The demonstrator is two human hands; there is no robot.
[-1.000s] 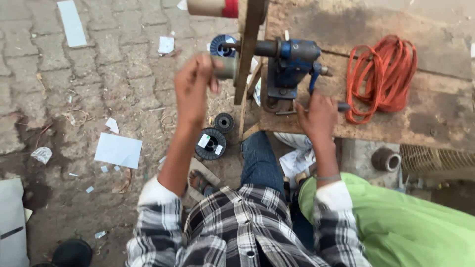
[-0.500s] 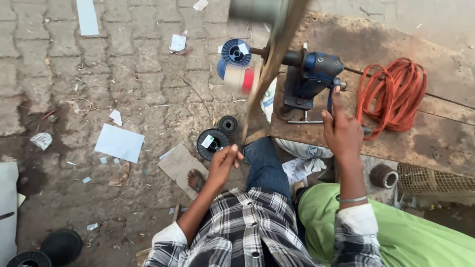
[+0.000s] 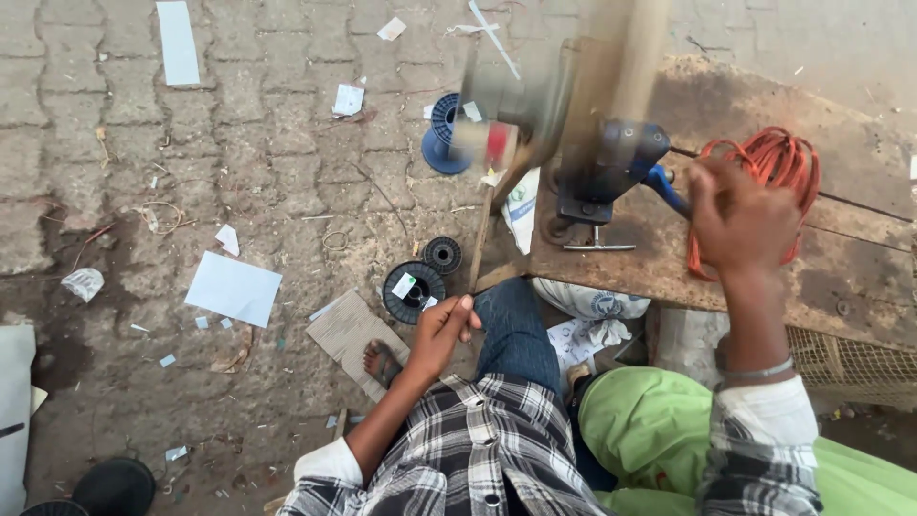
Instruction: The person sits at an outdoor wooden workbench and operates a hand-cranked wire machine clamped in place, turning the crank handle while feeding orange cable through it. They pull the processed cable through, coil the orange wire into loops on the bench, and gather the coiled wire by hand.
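Head view: left hand (image 3: 441, 330) fingers pinch thin wooden stick (image 3: 480, 239); right hand (image 3: 743, 215) fingers clench blue metal crank handle (image 3: 667, 186).

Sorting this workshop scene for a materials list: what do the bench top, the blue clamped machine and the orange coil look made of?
The bench top looks like bare, weathered wood: brown, stained, with a plank seam. The blue machine seems painted metal, with a plain metal clamp screw below; blur hides detail. The orange coil, beside the right hand, looks like plastic-sheathed cable, smooth and looped. The left hand holds a thin stick, likely wood.

wooden bench (image 3: 764, 277) bears orange cord (image 3: 774, 162); blue winder (image 3: 611, 167) clamped on
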